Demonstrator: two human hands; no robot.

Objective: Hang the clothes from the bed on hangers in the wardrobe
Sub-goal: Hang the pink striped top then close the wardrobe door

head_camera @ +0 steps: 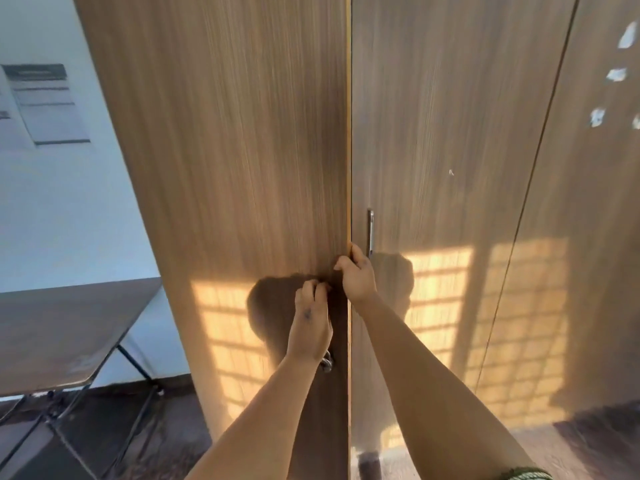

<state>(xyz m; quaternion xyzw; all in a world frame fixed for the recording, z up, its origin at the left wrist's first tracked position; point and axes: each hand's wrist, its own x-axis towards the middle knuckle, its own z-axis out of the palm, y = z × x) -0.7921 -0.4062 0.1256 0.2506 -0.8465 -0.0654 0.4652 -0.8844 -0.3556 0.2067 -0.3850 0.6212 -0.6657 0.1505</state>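
Both bare forearms reach up and forward from the bottom of the view, close together, meeting at the seam of the wardrobe [450, 133]. The right hand [356, 275] is higher, its fingers hooked round the free vertical edge of the left door [225, 150], thumb on the door's face, gripping that edge. The left hand [311, 320] sits just below and to the left of it, knuckles outward, fingers curled against the door face; it seems to be on the upper part of a metal handle [326, 362], whose lower end shows beside the wrist, though the hand hides the grip itself. A green band [523, 474] circles the right forearm at the frame's lower edge.

The wardrobe is tall, wood-grained brown, with the left door swung slightly out so its pale edge stands proud of the right door [443, 150]. Just right of the right hand, a slim vertical bar handle [370, 233] is fixed to that right door. Barred sunlight and the hands' shadows fall across both doors at hand height.

Well left of the left hand stands a grey folding table [69, 327] on dark metal legs, with dark floor [156, 427] open between it and the wardrobe. Above it, papers [45, 102] hang on a pale wall [69, 202].
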